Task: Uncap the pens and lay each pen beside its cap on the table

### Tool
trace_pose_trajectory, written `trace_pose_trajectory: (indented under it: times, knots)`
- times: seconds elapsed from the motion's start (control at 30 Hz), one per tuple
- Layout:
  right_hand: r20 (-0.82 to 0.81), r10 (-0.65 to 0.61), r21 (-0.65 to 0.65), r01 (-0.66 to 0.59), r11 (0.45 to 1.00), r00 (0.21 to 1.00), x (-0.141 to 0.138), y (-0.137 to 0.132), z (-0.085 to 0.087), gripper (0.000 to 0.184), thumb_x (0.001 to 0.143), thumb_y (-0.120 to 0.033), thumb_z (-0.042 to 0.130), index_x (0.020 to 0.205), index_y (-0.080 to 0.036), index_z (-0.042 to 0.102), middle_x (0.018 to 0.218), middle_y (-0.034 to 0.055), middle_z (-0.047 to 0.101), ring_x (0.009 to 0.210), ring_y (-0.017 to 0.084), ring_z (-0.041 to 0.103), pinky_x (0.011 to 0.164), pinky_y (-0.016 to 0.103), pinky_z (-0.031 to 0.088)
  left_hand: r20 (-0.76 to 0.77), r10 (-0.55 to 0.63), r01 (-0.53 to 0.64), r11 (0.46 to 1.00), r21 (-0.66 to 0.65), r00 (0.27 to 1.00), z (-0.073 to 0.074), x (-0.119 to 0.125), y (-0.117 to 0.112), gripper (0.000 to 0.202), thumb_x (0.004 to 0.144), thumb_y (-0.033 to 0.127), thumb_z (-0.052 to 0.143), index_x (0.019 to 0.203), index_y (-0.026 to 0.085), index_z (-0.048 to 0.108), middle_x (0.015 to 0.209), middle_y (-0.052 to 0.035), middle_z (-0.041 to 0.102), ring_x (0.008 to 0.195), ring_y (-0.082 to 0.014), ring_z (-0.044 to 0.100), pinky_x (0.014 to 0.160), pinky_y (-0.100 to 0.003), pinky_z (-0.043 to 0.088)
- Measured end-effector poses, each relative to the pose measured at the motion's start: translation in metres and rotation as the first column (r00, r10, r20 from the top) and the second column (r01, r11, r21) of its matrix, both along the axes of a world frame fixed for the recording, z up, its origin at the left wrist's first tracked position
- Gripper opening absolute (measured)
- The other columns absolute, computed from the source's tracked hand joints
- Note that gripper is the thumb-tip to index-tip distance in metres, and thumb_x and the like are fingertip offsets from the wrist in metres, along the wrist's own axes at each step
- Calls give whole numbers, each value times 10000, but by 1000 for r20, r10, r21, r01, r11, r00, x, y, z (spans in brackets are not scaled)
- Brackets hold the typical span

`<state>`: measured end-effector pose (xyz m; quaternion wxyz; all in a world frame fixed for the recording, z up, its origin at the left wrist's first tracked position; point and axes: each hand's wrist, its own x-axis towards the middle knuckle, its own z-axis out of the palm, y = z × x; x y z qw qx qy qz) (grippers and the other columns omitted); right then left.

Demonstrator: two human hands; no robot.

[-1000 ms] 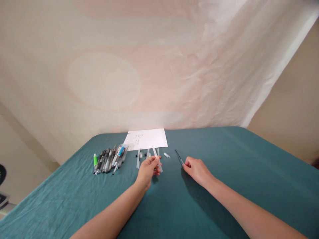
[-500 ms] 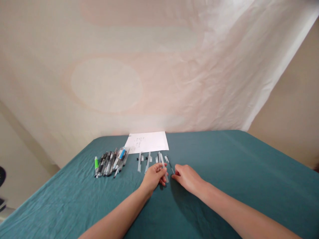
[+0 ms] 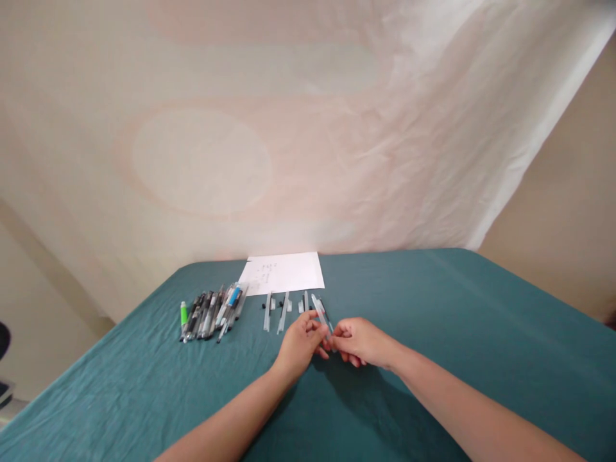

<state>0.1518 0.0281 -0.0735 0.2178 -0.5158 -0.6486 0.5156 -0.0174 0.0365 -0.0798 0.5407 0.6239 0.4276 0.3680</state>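
Note:
My left hand point(image 3: 302, 340) pinches a clear pen barrel point(image 3: 319, 310), which slants down toward the right. At the barrel's lower end my right hand point(image 3: 356, 340) is closed, its thumb and fingertips pressed on that end. Just behind the barrel lies a thin dark pen refill point(image 3: 326, 310), partly covered by it. To the left of it, pen parts lie in small groups on the cloth: a clear barrel with a dark piece point(image 3: 267, 312), another barrel point(image 3: 283, 312), and a third point(image 3: 307, 300) partly hidden by my left hand.
A pile of pens point(image 3: 212, 313), mostly black and clear, lies at the left, with a green-bodied pen point(image 3: 183, 314) at its outer edge. Behind the parts is a white sheet of paper point(image 3: 293, 273) with handwriting. A green cloth point(image 3: 433, 308) covers the table, and a pale sheet point(image 3: 337, 160) hangs behind.
My left hand has shifted the barrel slightly right and tilted it more. My right hand has moved from the dark refill to the barrel's lower end, and the two hands now meet.

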Motion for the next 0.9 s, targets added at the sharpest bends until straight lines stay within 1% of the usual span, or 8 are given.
trace_pose_trajectory:
  times: [0.07,0.1,0.17,0.27,0.37,0.57,0.77,0.9]
  knots:
    - [69,-54,34,52,998,996,7,5,-1,246,805,-403,483,771,-169,553,538,-41,577,351,47,476,309,130,292,-202,50,-10,981,195,978,1,-1,-4,288,837,307,476,1093,178,449,827,-25,570,632,-134,586,580,-283,509]
    - [108,-90,55,85,995,990,12,8,-2,235,802,-390,491,765,-167,556,536,-37,585,352,48,481,313,130,296,-317,70,35,948,316,946,3,-1,-7,257,838,274,477,1081,191,467,887,-35,573,708,-146,588,649,-296,503]
    - [168,-150,87,136,987,974,21,16,-5,213,788,-359,515,726,-161,560,506,-31,585,331,50,474,311,134,291,-534,97,220,839,498,840,7,1,-12,243,834,215,482,1076,222,503,978,-44,562,870,-174,559,785,-323,463]
    - [235,-182,101,162,982,955,29,24,-10,221,768,-336,540,639,-158,554,457,-18,584,290,61,457,296,150,284,-745,135,469,701,537,653,12,4,-17,230,855,207,456,1064,245,542,991,-48,551,927,-194,516,818,-332,430]
    - [266,-174,99,153,983,948,27,27,-14,244,783,-342,528,623,-159,554,464,-1,604,284,71,469,294,156,288,-805,181,537,661,525,565,14,4,-15,203,885,227,411,1013,218,568,943,-54,555,898,-191,508,802,-325,426]
    - [294,-203,204,146,968,934,18,20,-17,210,816,-350,504,720,-172,560,513,-9,618,327,76,502,334,157,284,-799,226,520,655,548,558,9,-4,-9,218,896,226,389,1010,192,573,925,-62,559,894,-186,507,801,-316,425]
    - [351,-246,399,93,912,903,13,10,-9,216,765,-322,590,611,-173,561,488,-5,584,444,97,529,445,190,283,-771,208,504,649,569,602,5,-4,-7,215,889,204,393,965,181,593,898,-61,570,884,-185,516,826,-322,422]
    - [373,-264,457,71,887,890,7,6,-7,235,779,-329,570,602,-174,558,486,3,581,483,113,538,463,202,268,-762,185,510,643,571,620,6,-4,-6,219,886,193,387,931,174,601,887,-61,576,874,-183,522,829,-317,422]
